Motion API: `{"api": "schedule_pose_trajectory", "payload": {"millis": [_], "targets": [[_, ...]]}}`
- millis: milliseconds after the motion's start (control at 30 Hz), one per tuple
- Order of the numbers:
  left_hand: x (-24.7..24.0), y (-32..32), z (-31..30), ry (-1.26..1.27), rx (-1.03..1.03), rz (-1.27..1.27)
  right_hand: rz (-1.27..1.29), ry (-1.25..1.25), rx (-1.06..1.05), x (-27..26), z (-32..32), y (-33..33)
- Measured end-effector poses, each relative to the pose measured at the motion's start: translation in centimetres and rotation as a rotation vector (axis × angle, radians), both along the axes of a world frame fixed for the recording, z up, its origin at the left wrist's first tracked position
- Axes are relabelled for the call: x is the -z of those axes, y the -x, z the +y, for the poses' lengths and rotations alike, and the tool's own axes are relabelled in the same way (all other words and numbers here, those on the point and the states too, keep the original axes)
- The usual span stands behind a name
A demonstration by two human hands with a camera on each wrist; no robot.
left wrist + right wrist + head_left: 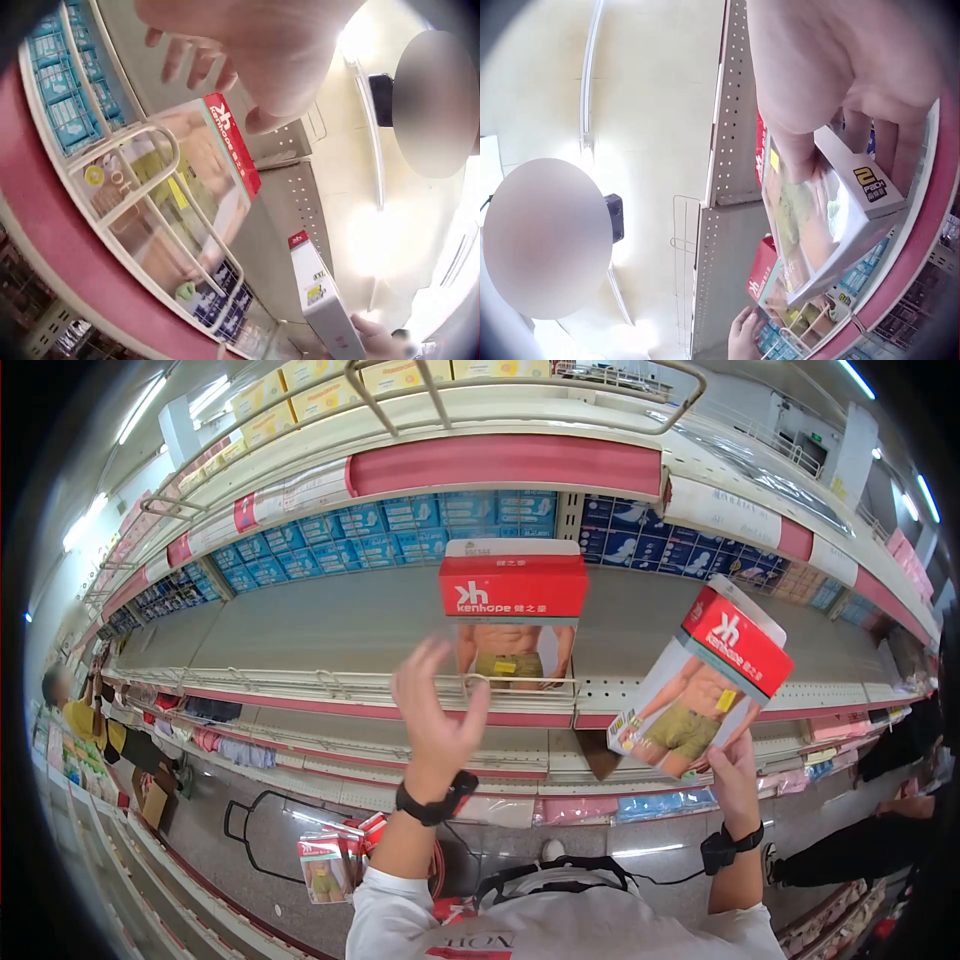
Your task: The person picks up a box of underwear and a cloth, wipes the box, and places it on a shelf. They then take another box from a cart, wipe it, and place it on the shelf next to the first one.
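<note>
A red-and-white underwear box [513,585] stands upright on the shelf [330,625], behind the wire rail [330,678]. My left hand [432,710] is raised in front of its lower left side, fingers spread and holding nothing. In the left wrist view that hand [262,52] hovers beside the box's red top. At the right, my right hand [738,785] grips a second underwear box [700,685] by its lower end, tilted, in front of the shelf. The right wrist view shows the thumb on this box's printed front and the fingers behind its white end, marked "2 pack".
Blue packs [400,525] and dark blue packs [640,540] line the back of the shelf. Above runs an upper shelf with a pink edge strip [500,465]. More underwear boxes [325,870] lie low by a black-handled cart [240,822]. Other people stand at both sides.
</note>
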State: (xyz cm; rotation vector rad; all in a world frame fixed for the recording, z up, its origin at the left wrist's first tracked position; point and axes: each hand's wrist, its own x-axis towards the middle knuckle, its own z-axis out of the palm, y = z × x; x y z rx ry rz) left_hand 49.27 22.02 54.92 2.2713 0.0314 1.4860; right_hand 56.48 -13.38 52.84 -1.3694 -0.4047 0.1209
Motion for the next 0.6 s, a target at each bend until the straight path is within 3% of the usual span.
{"api": "schedule_pose_trajectory", "payload": {"millis": [67,267,433,600], "targets": [[-0.7,-1.1,0.6,0.003,-0.038,0.001,0.014,0.035,-0.024,-0.7,-0.5,-1.6],[-2.8,-3.3,1.7,0.29,0.151,0.129,-0.032,0.025,-0.084,-3.6,2.9,-4.3],[-1.8,-4.0,3.6,0.42,0.247,0.378,-0.111,0.016,-0.047,-3.5,5.5,-7.4],[-2.8,-3.1,3.0,0.541,0.392,0.338,-0.066,0.042,-0.094,-4.6,7.1,-8.1]]}}
